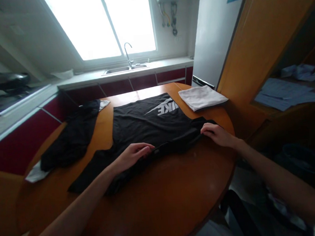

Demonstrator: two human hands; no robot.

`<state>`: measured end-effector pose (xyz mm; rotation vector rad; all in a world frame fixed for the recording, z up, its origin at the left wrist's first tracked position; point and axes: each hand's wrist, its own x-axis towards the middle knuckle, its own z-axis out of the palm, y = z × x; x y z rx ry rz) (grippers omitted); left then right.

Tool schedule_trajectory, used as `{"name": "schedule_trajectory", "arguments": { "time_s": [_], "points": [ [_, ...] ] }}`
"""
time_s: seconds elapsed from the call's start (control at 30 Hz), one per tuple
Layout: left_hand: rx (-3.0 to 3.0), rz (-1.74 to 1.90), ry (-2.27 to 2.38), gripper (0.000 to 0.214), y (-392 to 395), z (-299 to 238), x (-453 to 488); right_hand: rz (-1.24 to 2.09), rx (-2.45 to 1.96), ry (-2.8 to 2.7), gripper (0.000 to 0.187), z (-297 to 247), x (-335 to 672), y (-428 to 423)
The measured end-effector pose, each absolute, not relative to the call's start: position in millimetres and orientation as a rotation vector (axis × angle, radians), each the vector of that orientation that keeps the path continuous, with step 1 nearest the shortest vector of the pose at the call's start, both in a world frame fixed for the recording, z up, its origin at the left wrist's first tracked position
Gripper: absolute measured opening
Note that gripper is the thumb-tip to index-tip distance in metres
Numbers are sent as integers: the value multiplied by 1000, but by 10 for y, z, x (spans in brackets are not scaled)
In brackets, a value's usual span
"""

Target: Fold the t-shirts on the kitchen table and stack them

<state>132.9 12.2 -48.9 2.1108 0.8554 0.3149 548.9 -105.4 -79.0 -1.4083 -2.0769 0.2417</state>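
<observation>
A black T-shirt [144, 126] with white NIKE lettering lies spread on the table, the print upside down from where I look. My left hand [133, 155] is closed on the shirt's near edge, thumb against fingers, around the middle. Farther right, my right hand [218, 134] pinches the same garment close to a bunched sleeve. Between the two hands the near edge is gathered into a dark fold. The left sleeve stretches out flat underneath my left forearm.
A crumpled dark garment [72, 139] with white parts lies on the table's left. A folded white cloth [203, 97] rests at the right back. The round wooden table [174, 189] has a curved near edge. Behind are a sink [115, 70] and a fridge [210, 30].
</observation>
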Motion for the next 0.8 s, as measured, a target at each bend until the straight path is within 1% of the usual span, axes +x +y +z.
{"name": "schedule_trajectory", "arguments": {
  "time_s": [0.1, 0.17, 0.23, 0.3, 0.37, 0.43, 0.5, 0.53, 0.6, 0.67, 0.73, 0.8],
  "points": [
    [2186, 321, 793, 40, 120, -444, 1312, 224, -1468, -2163, 29, -647, 5612, -1074],
    [2323, 409, 712, 35, 59, -446, 1364, 135, -1541, -2248, 32, -587, 5593, -1077],
    [2462, 440, 611, 34, -19, -495, 1459, 18, -1603, -2219, 35, -580, 5456, -1061],
    [2601, 409, 573, 39, -95, -597, 1562, -64, -1617, -2125, 36, -633, 5225, -1041],
    [2734, 336, 578, 48, -161, -728, 1632, -54, -1592, -2117, 38, -733, 4965, -1043],
    [2828, 251, 571, 56, -220, -842, 1650, 24, -1584, -2216, 50, -846, 4750, -1081],
    [2862, 179, 552, 60, -271, -895, 1629, 127, -1600, -2313, 62, -930, 4626, -1144],
    [2865, 163, 544, 60, -291, -891, 1612, 181, -1602, -2343, 65, -950, 4600, -1175],
    [2851, 151, 525, 60, -314, -839, 1581, 263, -1577, -2345, 65, -944, 4615, -1205],
    [2818, 180, 534, 55, -291, -765, 1558, 270, -1560, -2243, 58, -901, 4712, -1166],
    [2795, 263, 622, 50, -206, -727, 1533, 181, -1627, -2059, 52, -875, 4886, -1058],
    [2798, 370, 789, 49, -65, -756, 1494, 68, -1788, -1897, 53, -907, 5120, -924]
  ]
}}
